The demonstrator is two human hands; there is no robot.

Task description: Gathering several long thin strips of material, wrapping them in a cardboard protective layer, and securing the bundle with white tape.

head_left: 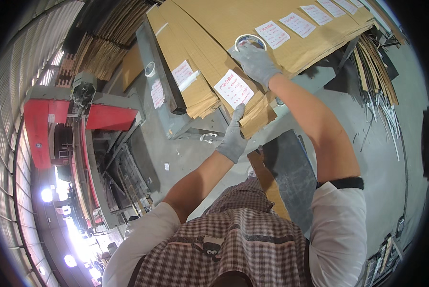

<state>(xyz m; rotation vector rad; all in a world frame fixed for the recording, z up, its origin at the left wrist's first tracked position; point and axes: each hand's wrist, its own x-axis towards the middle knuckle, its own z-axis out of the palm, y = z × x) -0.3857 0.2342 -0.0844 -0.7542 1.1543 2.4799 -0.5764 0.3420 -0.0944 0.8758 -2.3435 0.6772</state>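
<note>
My right hand point(257, 62), in a grey glove, is closed around a roll of tape point(251, 36) over the brown cardboard stacks. My left hand point(233, 138), gloved too, grips the near end of a narrow stack of cardboard sheets point(260, 114). Its thumb presses on top, by the lower edge of a white label with red print point(233, 89); the other fingers are mostly hidden. The label lies flat on that stack. On the wider stack to the right point(214, 24), several similar labels point(272, 34) lie in a row. Another label point(182, 72) rests on the left stack.
A second tape roll point(150, 69) and a label point(157, 93) are on the grey table point(176, 125) at left. Red machinery point(111, 117) stands farther left. Cut strips point(374, 71) hang at the right. A dark sheet point(288, 167) leans below the stacks.
</note>
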